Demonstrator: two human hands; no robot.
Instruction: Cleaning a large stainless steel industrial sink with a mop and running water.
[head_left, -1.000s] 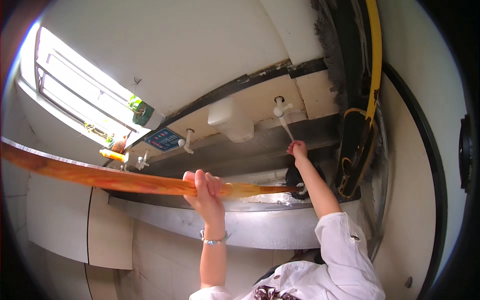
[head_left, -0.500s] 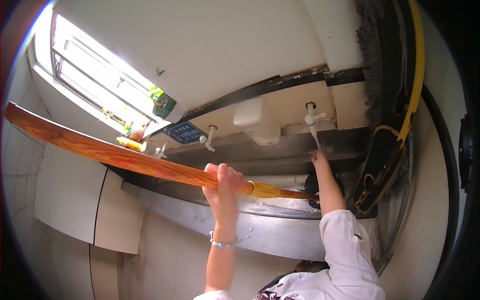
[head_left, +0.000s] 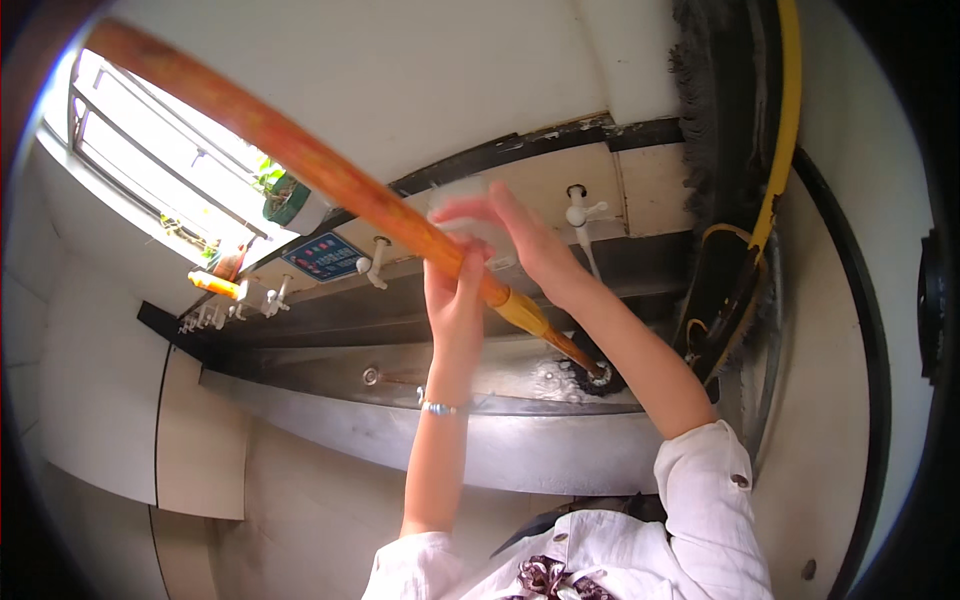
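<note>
My left hand (head_left: 455, 280) grips an orange wooden pole (head_left: 360, 200) that slants from the upper left down into the steel sink trough (head_left: 430, 425). Its yellow lower section (head_left: 520, 310) leads to a dark mop head (head_left: 605, 383) lying in water at the trough's right end. My right hand (head_left: 515, 225), blurred, is open just above my left hand and beside the pole, its fingers apart and curved toward it. Behind that hand, a white tap (head_left: 577, 212) with a pale tube hangs over the mop head. A white wall container (head_left: 460, 190) is partly hidden by my hands.
More white taps (head_left: 372, 265) line the back wall left of me, by a blue sign (head_left: 322, 256). Potted plants (head_left: 285, 200) and an orange bottle (head_left: 213, 284) stand by the barred window. Dark mops with yellow poles (head_left: 782, 120) hang at the right. A pale cabinet (head_left: 110, 420) sits at the left.
The pole has swung from near level to a steeper slant, its far end raised. My right hand has left the tap's tube and moved up and left toward the pole.
</note>
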